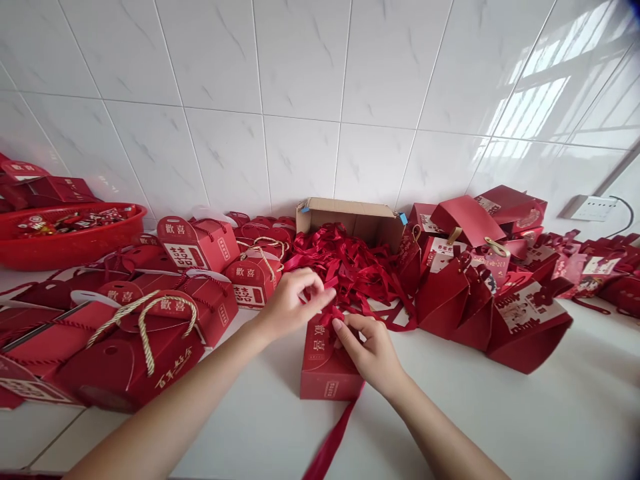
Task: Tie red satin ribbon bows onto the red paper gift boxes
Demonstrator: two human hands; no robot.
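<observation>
A small red box [330,373] with gold characters stands on the white table in front of me. Red ribbon [333,443] comes from its top and hangs down past its near right side. My right hand [367,343] pinches the ribbon at the top of the box, thumb against the fingers. Just above the box's left side is my left hand [295,300], its fingers curled and the thumb and a fingertip close together; whether ribbon lies between them is hard to make out.
Behind the box, red ribbons [350,267] spill from a cardboard carton [345,208]. Red gift boxes [145,347] crowd the left, near a red basin [75,247] of sweets. More red boxes [530,327] stand right, below a power socket [593,208] on the tiled wall.
</observation>
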